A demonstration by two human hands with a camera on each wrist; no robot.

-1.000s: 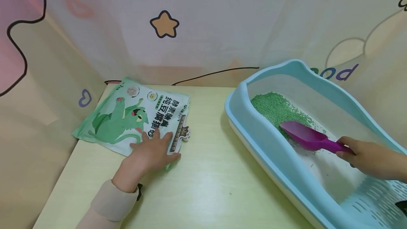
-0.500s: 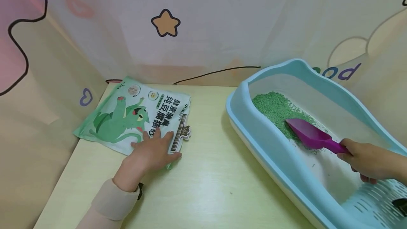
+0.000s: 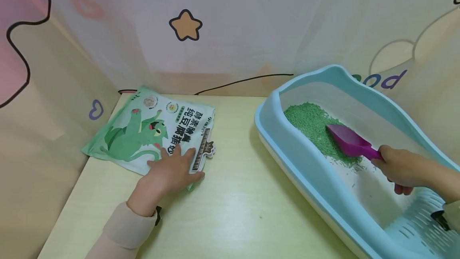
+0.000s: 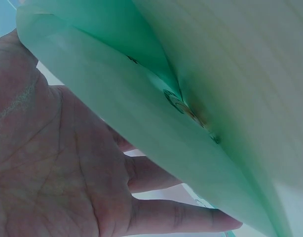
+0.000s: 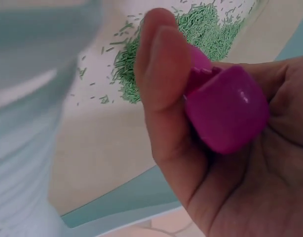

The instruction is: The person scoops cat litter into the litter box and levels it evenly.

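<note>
My right hand (image 3: 404, 167) grips the handle of a purple litter scoop (image 3: 348, 140) inside the blue and white litter box (image 3: 305, 151). The scoop's blade rests at the right side of a pile of green pellet litter (image 3: 309, 121). In the right wrist view the end of the scoop's handle (image 5: 230, 111) shows between thumb and palm. My left hand (image 3: 172, 173) lies spread on the cat litter bag (image 3: 140, 131), near its printed lower right part. In the left wrist view the bag's pale green edge (image 4: 112, 98) crosses in front of the palm and fingers.
The bag lies flat on a light wooden table (image 3: 230, 211), at the left of the litter box. A slotted step (image 3: 417, 223) fills the near end of the box. A printed cloth (image 3: 233, 23) hangs behind the table.
The scoop has moved to the right and slightly farther back along the litter, and the pellets near its blade have shifted. My left hand stays on the bag.
</note>
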